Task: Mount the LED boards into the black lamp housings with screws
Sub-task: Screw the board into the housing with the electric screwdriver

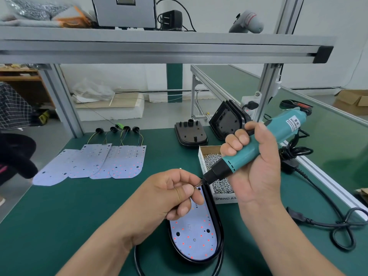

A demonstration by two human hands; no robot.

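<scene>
On the green worktop [83, 206] our left hand [171, 194] pinches a small screw at the bit, above the white LED board [196, 238] seated in its black oval housing [218, 226]; rightward, our right hand [256, 162] grips the teal electric screwdriver [264, 144], angled down-left.

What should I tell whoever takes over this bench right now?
Right hand grips the teal electric screwdriver, bit angled down-left. Left hand pinches at the bit tip, apparently seating a screw; the screw itself is hidden.
Beneath both: a black housing with an LED board laid in; one screw seems to sit near its lower middle.
Screw box is right of the housing. Four spare boards lie fanned at left; two empty housings stand at the back.
Left: finish this board's screws, then mount the others.
</scene>
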